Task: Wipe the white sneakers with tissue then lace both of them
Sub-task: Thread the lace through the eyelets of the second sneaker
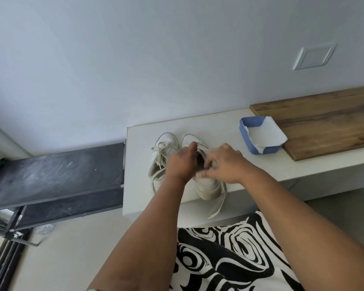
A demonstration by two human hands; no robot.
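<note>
We are seeing a blue tissue box holding white tissue, far right on the pale ledge, our left hand and right hand curling fingers at the right white sneaker, grip unclear, left sneaker touching beside, laces loose.

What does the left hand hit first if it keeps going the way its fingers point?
The left hand points away from the person, over the right sneaker. Straight on, it probably meets that sneaker's toe, then bare counter and the wall. Depth is unclear.
</note>
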